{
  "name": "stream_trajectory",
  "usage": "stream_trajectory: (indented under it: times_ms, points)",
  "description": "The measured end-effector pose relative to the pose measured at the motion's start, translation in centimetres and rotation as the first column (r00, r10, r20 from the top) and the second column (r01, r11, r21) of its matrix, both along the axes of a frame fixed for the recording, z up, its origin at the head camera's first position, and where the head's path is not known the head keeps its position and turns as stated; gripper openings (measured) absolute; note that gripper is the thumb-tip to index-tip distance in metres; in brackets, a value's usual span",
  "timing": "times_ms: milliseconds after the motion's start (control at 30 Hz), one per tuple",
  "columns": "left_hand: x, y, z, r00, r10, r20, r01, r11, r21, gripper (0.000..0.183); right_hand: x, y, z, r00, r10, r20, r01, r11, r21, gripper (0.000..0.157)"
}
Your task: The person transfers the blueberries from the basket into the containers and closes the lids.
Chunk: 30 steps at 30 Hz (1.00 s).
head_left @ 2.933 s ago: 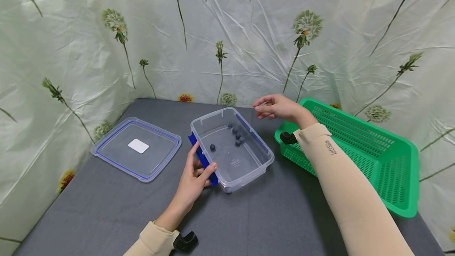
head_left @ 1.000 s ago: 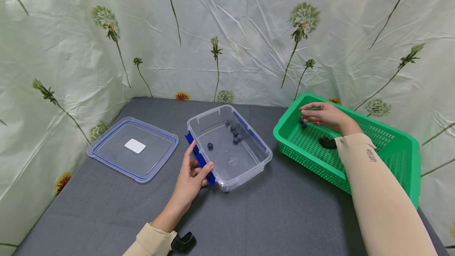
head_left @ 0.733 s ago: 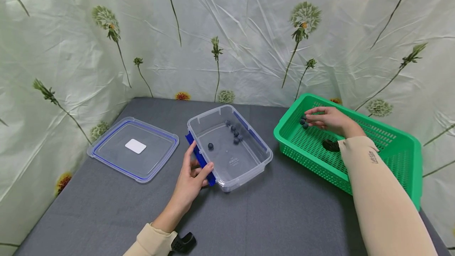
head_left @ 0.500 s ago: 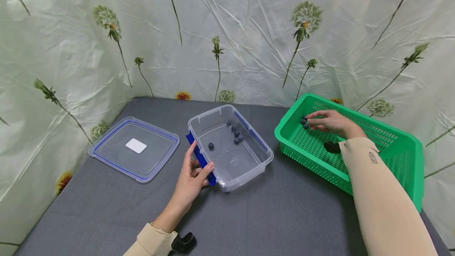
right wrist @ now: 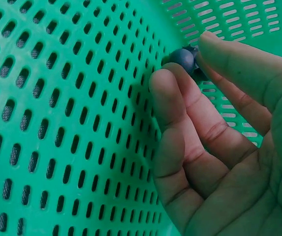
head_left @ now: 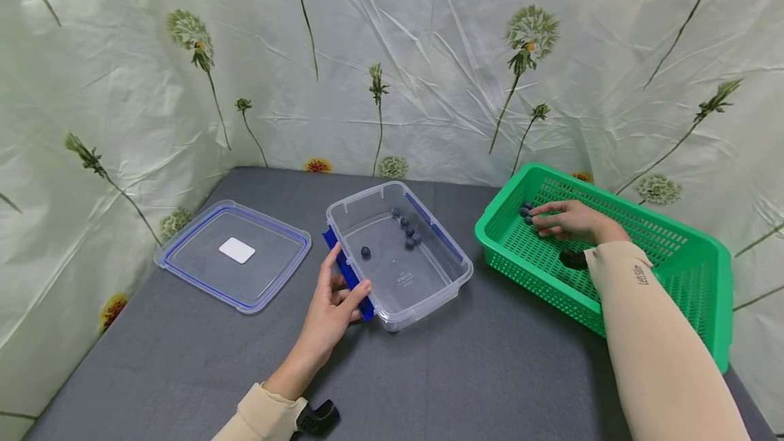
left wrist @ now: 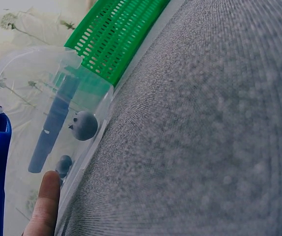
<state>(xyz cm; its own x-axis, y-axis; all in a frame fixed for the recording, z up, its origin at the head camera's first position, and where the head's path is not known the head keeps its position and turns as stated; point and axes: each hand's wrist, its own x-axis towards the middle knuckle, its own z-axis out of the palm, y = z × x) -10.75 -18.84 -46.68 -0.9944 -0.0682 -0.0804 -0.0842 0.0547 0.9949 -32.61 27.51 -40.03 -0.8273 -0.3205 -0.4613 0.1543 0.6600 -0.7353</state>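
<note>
My left hand (head_left: 331,312) grips the near left side of a clear plastic food container (head_left: 422,301), thumb on its rim and fingers by the blue latch (head_left: 339,256). Several blueberries (head_left: 410,232) lie inside the container; the left wrist view shows a large blueberry (left wrist: 84,125) through its wall. Inside the green basket (head_left: 692,257), my right hand (head_left: 572,220) reaches down at the far left corner. A few blueberries (head_left: 526,207) sit at its fingertips. In the right wrist view, thumb and loosely bent fingers stand around a blueberry (right wrist: 182,58), with no firm pinch visible.
The container's clear lid (head_left: 278,243), with a blue seal and white label, lies flat on the grey cloth (head_left: 429,380) at the left. A flower-printed curtain (head_left: 441,39) hangs behind the table. The basket's raised rim surrounds the right hand.
My right hand has moved right from above the table by the container and down into the basket, to the blueberries there. The left hand keeps its hold on the container.
</note>
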Motion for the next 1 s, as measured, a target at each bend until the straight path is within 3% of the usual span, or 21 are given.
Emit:
stream_trajectory:
  times_ms: [400,600,1000]
  points:
    - [-0.06,0.04,-0.02,1.000,0.003,-0.001,-0.003,1.000,0.001,0.088,-0.09,-0.02,-0.23,1.000,-0.013,-0.009,0.013,1.000,-0.012,0.058]
    - [-0.05,0.01,0.04,1.000,0.008,0.008,-0.008,1.000,0.004,0.088,-0.37,-0.61,-0.19,0.999,0.031,0.018,-0.031,1.000,-0.002,0.063]
    - [-0.06,0.01,0.14,1.000,0.004,0.007,-0.004,1.000,-0.004,0.088,-0.52,-0.46,-0.79,0.999,0.035,0.030,-0.036,0.999,0.020,0.055]
